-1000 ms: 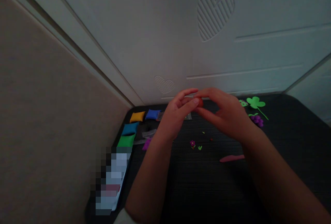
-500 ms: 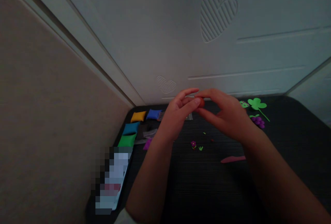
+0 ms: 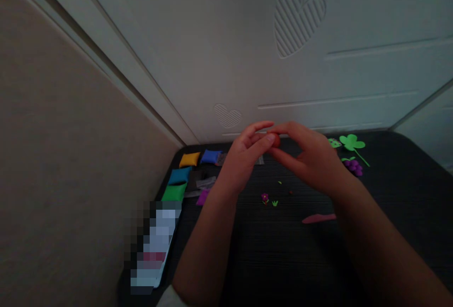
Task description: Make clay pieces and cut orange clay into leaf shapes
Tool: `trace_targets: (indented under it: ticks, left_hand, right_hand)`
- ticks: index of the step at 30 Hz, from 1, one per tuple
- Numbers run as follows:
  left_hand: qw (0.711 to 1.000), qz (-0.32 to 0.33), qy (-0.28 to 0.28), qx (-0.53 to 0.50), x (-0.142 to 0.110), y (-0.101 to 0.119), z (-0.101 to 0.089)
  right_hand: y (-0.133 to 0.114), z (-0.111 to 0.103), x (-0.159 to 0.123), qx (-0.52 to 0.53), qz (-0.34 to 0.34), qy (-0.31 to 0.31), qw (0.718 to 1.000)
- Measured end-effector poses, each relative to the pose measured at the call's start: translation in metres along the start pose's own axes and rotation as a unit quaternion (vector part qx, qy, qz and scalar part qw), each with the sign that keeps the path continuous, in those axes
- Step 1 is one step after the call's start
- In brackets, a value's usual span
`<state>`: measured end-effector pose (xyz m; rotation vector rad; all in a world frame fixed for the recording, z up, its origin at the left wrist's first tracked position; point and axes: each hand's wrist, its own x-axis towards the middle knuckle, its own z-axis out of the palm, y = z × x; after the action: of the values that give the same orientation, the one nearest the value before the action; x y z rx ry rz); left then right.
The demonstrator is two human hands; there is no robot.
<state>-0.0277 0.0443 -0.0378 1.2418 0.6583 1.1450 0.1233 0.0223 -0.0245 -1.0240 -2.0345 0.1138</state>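
L grip (image 3: 236,163) & R grip (image 3: 313,158) both closed narrow on the red ball (image 3: 276,141), held btwn fingertips above the dark surface (image 3: 269,264). Below, nearer the viewer: purple flower (image 3: 264,197) w/ green sprig (image 3: 275,203) just beside. Pink knife (image 3: 316,218) lies nr R forearm, partly hidden. Far R: purple grapes (image 3: 354,167), green clover (image 3: 352,142). Far L: yellow pack (image 3: 190,159), blue pack (image 3: 211,157).

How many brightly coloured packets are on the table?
5 visible: yellow and blue at the back left, teal and green along the left edge, purple partly behind the left arm, which may hide more.
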Motion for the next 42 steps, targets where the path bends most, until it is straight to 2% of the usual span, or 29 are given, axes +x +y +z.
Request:
trace_targets:
  ticks: [13,24,42]
  left_hand:
    - [0.998,0.053,-0.009,0.036,0.001,-0.01,0.014]
    - [0.999,0.006,-0.045,-0.014,-0.001,-0.002,0.007]
    - [1.0,-0.012,-0.025,0.001,-0.002,0.003,0.003]
  right_hand:
    - [-0.004,0.003,0.001,0.038,-0.02,0.003,0.999]
    - [-0.002,0.005,0.0,0.034,-0.017,0.011,0.999]
    - [-0.001,-0.001,0.0,0.017,-0.005,0.001,1.0]
